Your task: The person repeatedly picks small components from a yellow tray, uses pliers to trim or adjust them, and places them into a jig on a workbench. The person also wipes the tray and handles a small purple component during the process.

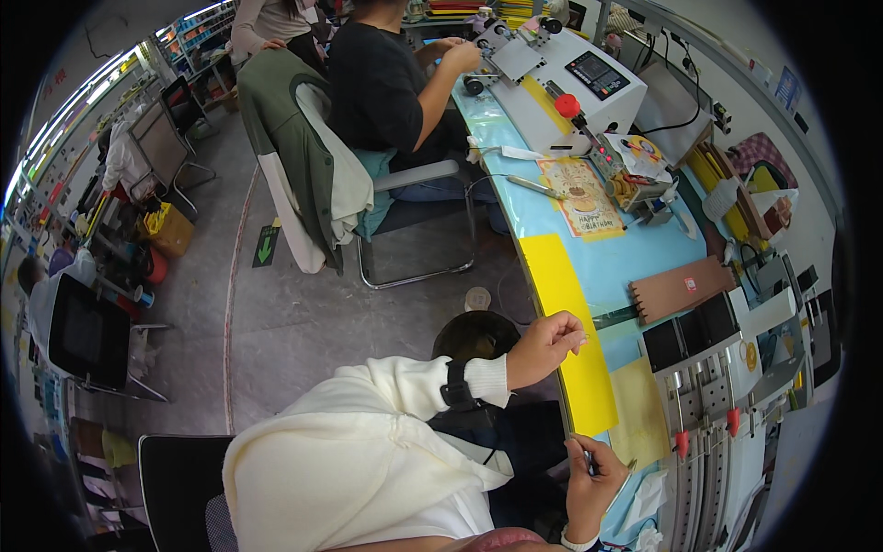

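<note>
Far-left brown cardboard box (173, 241): yellow contents | light-blue tabletop (612, 267) | grey floor (303, 336) | left hand (546, 350): curled over yellow rectangular sheet (572, 313), grip unclear | right hand (594, 488): closed on slim tool (627, 473)

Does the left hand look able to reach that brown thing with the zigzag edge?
Probably yes: nothing tall stands between the left hand and the brown notched piece, only the flat yellow sheet and a dark strip.

Left hand (550, 348) over a long yellow sheet (587, 386), right hand (596, 480) at its lower end.
</note>
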Tool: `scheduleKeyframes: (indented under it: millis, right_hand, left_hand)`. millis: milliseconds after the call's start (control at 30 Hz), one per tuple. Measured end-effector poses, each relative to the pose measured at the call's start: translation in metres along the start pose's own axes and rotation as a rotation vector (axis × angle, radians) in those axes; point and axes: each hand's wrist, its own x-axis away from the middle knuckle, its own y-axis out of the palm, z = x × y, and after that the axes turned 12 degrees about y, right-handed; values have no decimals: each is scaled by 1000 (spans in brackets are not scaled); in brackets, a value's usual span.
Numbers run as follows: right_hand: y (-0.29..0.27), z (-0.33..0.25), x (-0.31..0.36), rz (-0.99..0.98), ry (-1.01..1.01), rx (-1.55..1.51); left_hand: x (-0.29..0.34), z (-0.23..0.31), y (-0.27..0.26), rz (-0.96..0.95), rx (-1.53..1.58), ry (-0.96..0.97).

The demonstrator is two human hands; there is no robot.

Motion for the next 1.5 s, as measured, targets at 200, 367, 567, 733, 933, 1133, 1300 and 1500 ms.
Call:
scheduleKeyframes:
  millis: [200, 367, 567, 733, 933, 1133, 1300, 1500]
  right_hand:
    - [0, 1, 2, -16, 12, 7]
    - [-1, 8, 2, -20, 75, 40]
    - [-1, 6, 5, -9, 53, 22]
    - [-3, -8, 7, -4, 44, 22]
    - [-7, -14, 6, -35, 135, 36]
    - [-5, -12, 7, -23, 125, 14]
    - [-4, -9, 7, -30, 140, 1]
    - [-4, -10, 8, -32, 136, 14]
  left_hand:
    - [1, 8, -2, 30, 5, -57]
    - [2, 7, -2, 24, -25, -88]
    - [2, 4, -4, 13, 6, -19]
    - [4, 2, -8, 12, -23, -20]
    - [3, -10, -12, 16, -23, -33]
    - [3, -17, -17, 34, -9, -15]
    - [3, -18, -21, 50, -50, -7]
    - [3, -19, -25, 73, -70, -20]
